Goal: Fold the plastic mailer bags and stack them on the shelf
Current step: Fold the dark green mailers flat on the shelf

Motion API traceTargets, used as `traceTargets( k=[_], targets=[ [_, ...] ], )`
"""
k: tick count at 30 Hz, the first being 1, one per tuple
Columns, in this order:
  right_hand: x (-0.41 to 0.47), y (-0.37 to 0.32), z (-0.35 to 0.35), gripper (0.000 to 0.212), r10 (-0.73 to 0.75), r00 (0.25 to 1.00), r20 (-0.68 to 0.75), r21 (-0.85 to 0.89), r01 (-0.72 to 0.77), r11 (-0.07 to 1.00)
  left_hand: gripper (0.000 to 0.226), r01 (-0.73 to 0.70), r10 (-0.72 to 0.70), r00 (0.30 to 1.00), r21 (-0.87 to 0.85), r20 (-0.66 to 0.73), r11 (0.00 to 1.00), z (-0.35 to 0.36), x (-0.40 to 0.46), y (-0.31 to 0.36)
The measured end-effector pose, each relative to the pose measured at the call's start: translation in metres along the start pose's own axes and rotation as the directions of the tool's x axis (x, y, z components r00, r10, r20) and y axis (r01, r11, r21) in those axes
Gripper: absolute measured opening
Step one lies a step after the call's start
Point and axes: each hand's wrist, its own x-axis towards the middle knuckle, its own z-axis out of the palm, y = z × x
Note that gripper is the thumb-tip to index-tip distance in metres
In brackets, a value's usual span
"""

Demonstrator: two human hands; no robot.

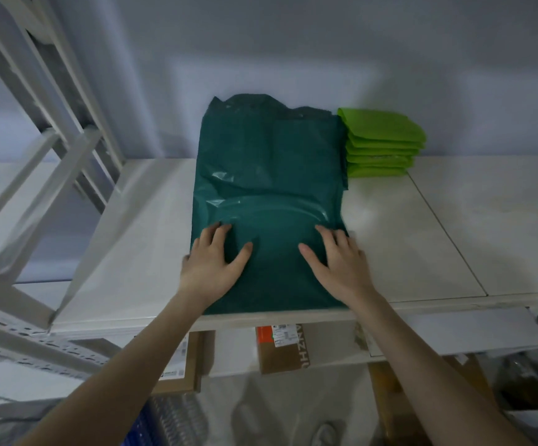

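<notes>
Head view: both hands flat on a dark green bag on the white shelf.
Left hand [211,257] and right hand [336,257] press the bag [270,162], fingers spread wide, no grip closed. Bag's far end leans on the wall; stack of light green bags [381,143] just beside it.

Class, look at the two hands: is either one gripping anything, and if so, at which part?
Nothing is gripped. The left hand and right hand lie flat, fingers spread, pressing the near end of the dark green mailer bag.
</notes>
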Motion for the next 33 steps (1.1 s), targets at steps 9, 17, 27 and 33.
traceTargets(
  k=[9, 17, 27, 33],
  targets=[
    [0.067, -0.031, -0.007, 0.057, -0.242, 0.962, 0.126, -0.05, 0.249, 0.967, 0.053, -0.213, 0.182, 0.97, 0.207, 0.159, 0.955, 0.007, 0.068, 0.03],
    [0.091, -0.022, -0.009, 0.057, -0.097, 0.962, 0.257, 0.064, 0.083, 0.995, 0.05, 0.019, -0.027, 0.99, 0.064, 0.138, 0.998, 0.005, 0.09, 0.024],
    [0.11, 0.001, -0.003, 0.055, -0.03, 0.959, 0.281, 0.132, -0.008, 0.991, 0.057, 0.124, -0.114, 0.981, -0.054, 0.159, 0.991, 0.009, 0.114, 0.003],
    [0.139, -0.015, -0.022, 0.052, -0.109, 0.993, -0.05, 0.039, 0.111, 0.993, 0.039, -0.069, 0.082, 0.965, 0.059, -0.248, 0.996, -0.009, 0.135, 0.028]
  ],
)
